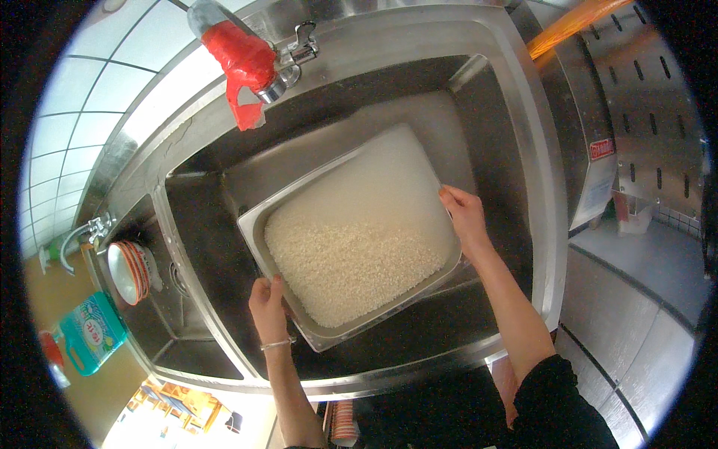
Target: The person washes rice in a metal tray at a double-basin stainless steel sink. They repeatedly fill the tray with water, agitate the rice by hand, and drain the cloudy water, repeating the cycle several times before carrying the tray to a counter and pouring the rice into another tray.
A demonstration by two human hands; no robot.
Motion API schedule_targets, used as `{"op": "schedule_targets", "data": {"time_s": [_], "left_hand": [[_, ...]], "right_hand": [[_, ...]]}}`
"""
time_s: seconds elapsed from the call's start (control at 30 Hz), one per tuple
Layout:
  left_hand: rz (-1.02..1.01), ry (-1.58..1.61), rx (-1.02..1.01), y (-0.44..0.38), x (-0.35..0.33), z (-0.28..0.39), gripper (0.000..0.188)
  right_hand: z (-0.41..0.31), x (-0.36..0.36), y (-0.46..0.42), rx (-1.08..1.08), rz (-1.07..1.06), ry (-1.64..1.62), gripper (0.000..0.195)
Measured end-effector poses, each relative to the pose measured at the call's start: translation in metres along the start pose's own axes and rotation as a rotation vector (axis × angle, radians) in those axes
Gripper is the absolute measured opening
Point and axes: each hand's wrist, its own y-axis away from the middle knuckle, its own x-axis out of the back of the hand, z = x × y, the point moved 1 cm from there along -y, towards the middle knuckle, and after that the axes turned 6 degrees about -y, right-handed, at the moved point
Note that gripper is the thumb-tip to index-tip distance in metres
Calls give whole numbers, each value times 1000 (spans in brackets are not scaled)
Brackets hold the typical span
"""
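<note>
A rectangular stainless steel pan (pixel 247 227) is held tilted in the large sink basin. White rice (pixel 359 269) is heaped toward its near side, and cloudy whitish water (pixel 381 168) covers the far part up to the far rim. My left hand (pixel 269 311) grips the pan's left rim, thumb on top and the other fingers hidden beneath. On the right rim, my right hand (pixel 464 216) has hold with thumb and fingers. The sink basin (pixel 213 252) surrounds the pan; whitish liquid lies on its floor beyond the far rim.
A faucet (pixel 275 90) wrapped in red material overhangs the sink's back left. Stacked bowls (pixel 132 272) sit in the smaller left basin (pixel 185 353). Beyond it stand a teal jug (pixel 92 334) and another tap (pixel 101 224). A slotted metal panel (pixel 650 112) rises at right, above a grey counter (pixel 634 247).
</note>
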Motion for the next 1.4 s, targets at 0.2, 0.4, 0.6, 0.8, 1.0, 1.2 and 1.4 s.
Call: {"op": "schedule_targets", "data": {"time_s": [0.2, 0.4, 0.6, 0.8, 1.0, 1.2, 1.4], "left_hand": [[-5, 31, 49, 4, 0, 9, 21], [-13, -10, 12, 5, 3, 10, 22], [-23, 28, 19, 8, 5, 15, 21], [-25, 57, 16, 8, 5, 14, 20], [-20, 41, 32, 12, 5, 22, 19], [-43, 52, 2, 11, 8, 20, 20], [-51, 45, -5, 8, 10, 16, 21]], "right_hand": [[3, 1, -3, -17, 5, 25, 27], [9, 4, -6, -4, -10, 16, 27], [4, 3, -5, -35, -25, 41, 28], [5, 3, -6, -5, -36, 46, 26], [2, 2, -5, -67, -20, 6, 24], [7, 3, -7, -88, -4, 15, 24], [12, 5, -9, -71, -5, 11, 23]]}}
